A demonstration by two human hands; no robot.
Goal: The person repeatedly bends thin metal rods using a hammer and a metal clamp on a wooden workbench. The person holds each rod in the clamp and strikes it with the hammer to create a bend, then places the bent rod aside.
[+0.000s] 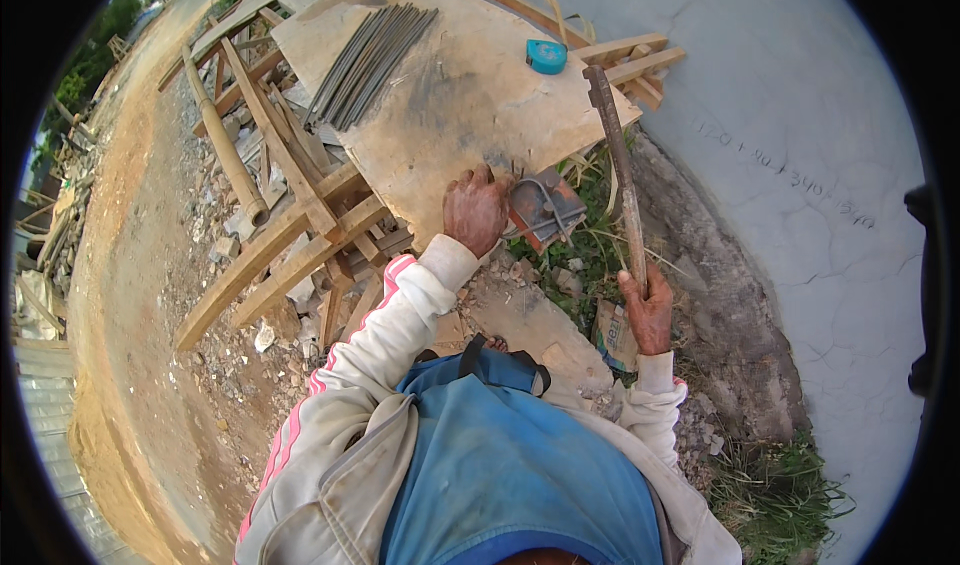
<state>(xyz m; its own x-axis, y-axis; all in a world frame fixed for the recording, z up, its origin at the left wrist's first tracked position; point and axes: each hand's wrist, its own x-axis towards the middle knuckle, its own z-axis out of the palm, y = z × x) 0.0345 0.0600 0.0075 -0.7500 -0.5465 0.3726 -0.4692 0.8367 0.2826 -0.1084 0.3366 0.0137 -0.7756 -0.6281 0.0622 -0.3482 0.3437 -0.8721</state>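
My left hand [475, 208] is curled at the near edge of the weathered plywood board [390, 175], beside a rusty metal bending block [560, 220]. A thin steel rod [552, 205] bent into a loop lies over the block; what my left fingers grip is hidden beneath them. My right hand [645, 310] is wrapped round the lower end of a long rusty steel bar tool [615, 145], angled up past the board's right corner. A bundle of straight thin steel rods [370, 65] lies on the board, with a teal tape measure [546, 57] to its right.
Timber beams [270, 255] and a bamboo pole [225, 165] are piled at the left over rubble, beside a dirt path [130, 295]. A cracked grey wall [820, 125] with scrawled markings rises at the right. Weeds [760, 505] grow along its rough base.
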